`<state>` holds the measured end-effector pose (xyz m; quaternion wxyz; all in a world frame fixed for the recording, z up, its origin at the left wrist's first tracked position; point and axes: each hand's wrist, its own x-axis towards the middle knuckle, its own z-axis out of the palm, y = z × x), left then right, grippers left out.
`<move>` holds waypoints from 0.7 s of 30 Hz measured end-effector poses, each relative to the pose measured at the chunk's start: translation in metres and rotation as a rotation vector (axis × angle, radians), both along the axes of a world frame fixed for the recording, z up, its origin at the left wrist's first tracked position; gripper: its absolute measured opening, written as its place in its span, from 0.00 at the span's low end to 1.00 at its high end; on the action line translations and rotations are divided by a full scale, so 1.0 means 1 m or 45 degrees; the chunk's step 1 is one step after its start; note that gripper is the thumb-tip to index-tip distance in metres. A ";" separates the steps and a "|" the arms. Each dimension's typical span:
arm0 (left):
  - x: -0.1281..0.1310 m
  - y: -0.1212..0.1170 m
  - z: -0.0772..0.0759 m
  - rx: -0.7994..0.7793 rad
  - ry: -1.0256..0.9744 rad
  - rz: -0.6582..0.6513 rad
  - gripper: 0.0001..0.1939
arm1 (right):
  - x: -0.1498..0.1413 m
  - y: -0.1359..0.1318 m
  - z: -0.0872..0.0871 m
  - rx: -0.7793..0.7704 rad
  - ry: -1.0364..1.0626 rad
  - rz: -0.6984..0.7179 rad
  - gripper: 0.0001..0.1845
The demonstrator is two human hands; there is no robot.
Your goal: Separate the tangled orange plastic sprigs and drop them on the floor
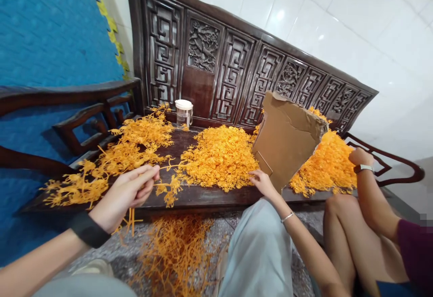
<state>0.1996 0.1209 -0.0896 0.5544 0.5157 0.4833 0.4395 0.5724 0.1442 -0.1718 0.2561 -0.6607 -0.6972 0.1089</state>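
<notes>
My left hand (135,186) is closed in a pinch on an orange plastic sprig (172,166), whose thin branches stretch right toward the middle pile. Orange stems also stick out below this hand. My right hand (262,182) touches the front right edge of the middle pile of small orange plastic pieces (219,157). Its fingers are drawn together, and whatever lies between them is too small to make out. To the left, a heap of branching orange sprigs (135,141) spreads over the dark wooden bench (209,195).
A cardboard sheet (284,139) stands tilted between the middle pile and another orange pile (328,166). Beside that pile is another person's hand (361,157). A lidded clear bottle (183,114) stands near the carved backrest (199,85). Bare orange stems (176,252) cover the floor below.
</notes>
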 end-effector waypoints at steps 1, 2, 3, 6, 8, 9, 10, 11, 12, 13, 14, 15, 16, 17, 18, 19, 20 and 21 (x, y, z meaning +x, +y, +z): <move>0.000 -0.001 0.001 -0.005 -0.004 -0.008 0.14 | 0.001 0.000 -0.001 -0.018 -0.025 -0.031 0.15; -0.001 -0.002 0.003 -0.011 -0.013 -0.011 0.14 | 0.000 0.000 -0.001 -0.031 -0.059 -0.076 0.17; -0.002 -0.003 0.004 -0.017 -0.028 -0.019 0.14 | 0.000 0.000 -0.001 -0.036 -0.105 -0.137 0.18; -0.004 -0.006 0.006 -0.022 -0.098 -0.033 0.14 | -0.006 -0.003 0.003 0.012 -0.220 -0.328 0.19; -0.005 -0.007 0.006 -0.029 -0.157 -0.053 0.14 | -0.016 -0.006 0.010 0.125 -0.126 -0.328 0.17; -0.005 -0.007 0.006 -0.038 -0.186 -0.068 0.14 | -0.023 -0.007 0.016 0.197 0.013 -0.277 0.15; -0.005 -0.006 0.005 -0.050 -0.214 -0.089 0.14 | -0.033 -0.008 0.023 0.262 0.205 -0.206 0.13; -0.005 -0.005 0.004 -0.062 -0.241 -0.110 0.14 | -0.046 -0.010 0.030 0.305 0.427 -0.119 0.11; -0.004 -0.003 0.003 -0.069 -0.269 -0.125 0.13 | -0.061 -0.011 0.039 0.308 0.655 -0.028 0.10; -0.003 -0.002 0.002 -0.075 -0.298 -0.135 0.13 | -0.077 -0.011 0.048 0.258 0.842 0.072 0.11; -0.003 0.000 0.001 -0.079 -0.328 -0.139 0.13 | -0.095 -0.012 0.057 0.168 0.956 0.195 0.11; -0.002 0.002 0.000 -0.085 -0.358 -0.141 0.12 | -0.113 -0.011 0.065 0.039 0.991 0.328 0.11; -0.001 0.003 -0.001 -0.095 -0.387 -0.141 0.12 | -0.132 -0.010 0.072 -0.098 0.965 0.463 0.12; 0.000 0.004 -0.002 -0.109 -0.412 -0.142 0.12 | -0.149 -0.008 0.077 -0.187 0.916 0.585 0.13; 0.000 0.005 -0.002 -0.126 -0.433 -0.146 0.12 | -0.165 -0.005 0.081 -0.204 0.842 0.676 0.14; 0.000 0.005 -0.002 -0.143 -0.450 -0.147 0.12 | -0.178 -0.002 0.083 -0.179 0.760 0.768 0.16; 0.000 0.006 -0.002 -0.153 -0.467 -0.146 0.12 | -0.189 0.002 0.084 -0.123 0.693 0.847 0.18; 0.000 0.006 -0.002 -0.162 -0.485 -0.144 0.12 | -0.197 0.006 0.083 -0.056 0.644 0.916 0.21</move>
